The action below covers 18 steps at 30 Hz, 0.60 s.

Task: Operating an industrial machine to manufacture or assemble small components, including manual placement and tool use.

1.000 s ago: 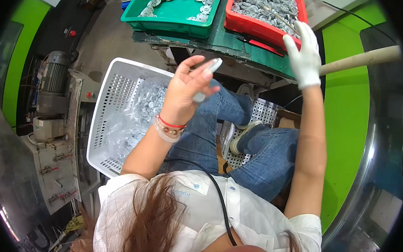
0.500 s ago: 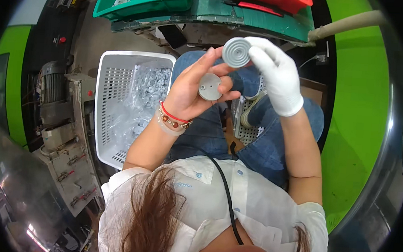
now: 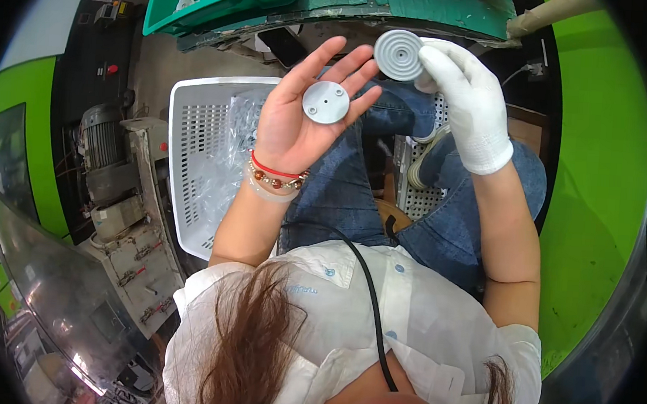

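Observation:
My bare left hand point(image 3: 299, 119) is open, palm up, with its fingers spread. On its palm lies a flat grey disc point(image 3: 326, 103) with a tiny centre hole and two small raised studs near its rim. In a white knitted glove, my right hand point(image 3: 469, 100) pinches a grey disc with concentric rings point(image 3: 399, 56) by its right edge, ringed face toward me. The left fingertips are close to this ringed disc's left edge; whether they touch it I cannot tell.
A white slotted basket point(image 3: 190, 149) holding a clear plastic bag point(image 3: 226, 166) stands left of my legs. Ahead is a green worktable point(image 3: 395, 6) with a green tray point(image 3: 224, 11). A dark phone-like object point(image 3: 282, 48) is below its edge. Machinery with a motor point(image 3: 106, 144) stands at far left.
My left fingers have uncurled and spread, and the flat disc now lies bare on the palm with both studs showing. My right hand has moved the ringed disc up and slightly right.

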{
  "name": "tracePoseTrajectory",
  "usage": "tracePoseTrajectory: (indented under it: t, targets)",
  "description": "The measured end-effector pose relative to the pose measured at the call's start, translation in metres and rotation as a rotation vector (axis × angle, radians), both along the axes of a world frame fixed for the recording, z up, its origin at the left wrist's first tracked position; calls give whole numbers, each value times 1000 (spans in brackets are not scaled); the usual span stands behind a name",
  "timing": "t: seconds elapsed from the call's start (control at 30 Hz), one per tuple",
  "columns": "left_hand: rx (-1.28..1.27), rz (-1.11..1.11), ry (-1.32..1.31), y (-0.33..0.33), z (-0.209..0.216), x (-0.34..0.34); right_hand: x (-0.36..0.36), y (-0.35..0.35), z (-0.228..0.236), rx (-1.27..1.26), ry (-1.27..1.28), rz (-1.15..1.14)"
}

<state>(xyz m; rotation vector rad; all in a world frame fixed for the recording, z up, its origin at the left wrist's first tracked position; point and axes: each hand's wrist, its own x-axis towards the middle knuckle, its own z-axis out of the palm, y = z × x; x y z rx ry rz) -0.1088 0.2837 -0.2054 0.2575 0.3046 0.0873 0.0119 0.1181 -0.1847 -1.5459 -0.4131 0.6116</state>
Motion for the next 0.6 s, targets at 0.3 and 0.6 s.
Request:
tracePoseTrajectory:
  t: [0.3,0.6]
  targets:
    - [52,194,117,9,-16,-3,-8,5,0,12,36,96]
    - [54,235,254,17,-34,-6,-7,5,-12,-109,-248,77]
